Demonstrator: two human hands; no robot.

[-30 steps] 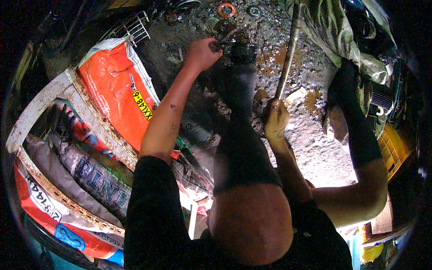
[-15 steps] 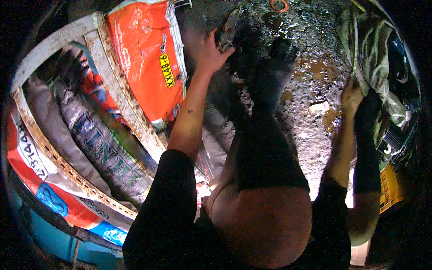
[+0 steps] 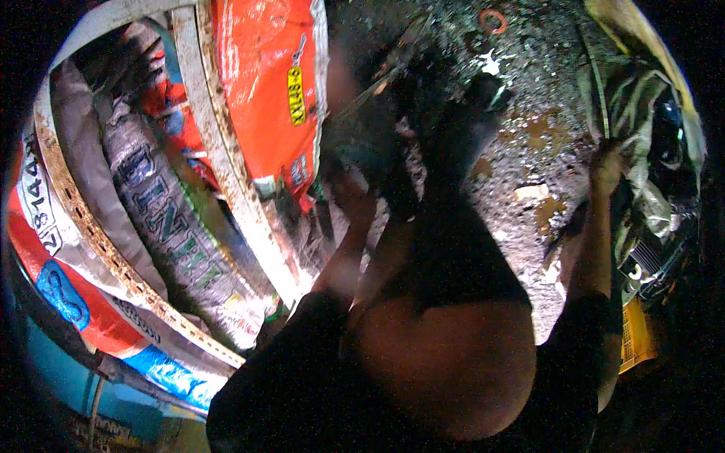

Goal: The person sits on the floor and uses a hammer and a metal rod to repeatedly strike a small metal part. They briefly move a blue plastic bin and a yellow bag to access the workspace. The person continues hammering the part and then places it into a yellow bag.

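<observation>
Your left hand (image 3: 355,198) is blurred and sits low against the dark, grimy machine part (image 3: 423,128) at the middle of the wet, gritty concrete floor (image 3: 529,151); I cannot tell whether it grips anything. Your right hand (image 3: 606,167) is raised at the floor's right edge, fingers seemingly curled on the crumpled olive-green cloth (image 3: 642,128). The machine part lies up and just right of the left hand, the nearer one, its long axis running toward the orange rubber ring (image 3: 492,20).
</observation>
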